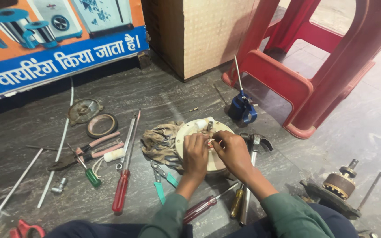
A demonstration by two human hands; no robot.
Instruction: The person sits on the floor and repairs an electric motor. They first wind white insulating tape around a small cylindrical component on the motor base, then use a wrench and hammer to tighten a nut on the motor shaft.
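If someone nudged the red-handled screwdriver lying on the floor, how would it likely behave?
The red-handled screwdriver would probably roll sideways, since its handle looks rounded. Its long metal shaft looks stiff, so it should not bend. It lies flat on the stone floor, so tipping seems unlikely.

Bare floor right of hammer [254,145]; left crowded (screwdrivers [122,189], pliers [87,150])

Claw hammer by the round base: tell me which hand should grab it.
Probably the right hand: the claw hammer lies just beside it, while the left hand is across the cream base.
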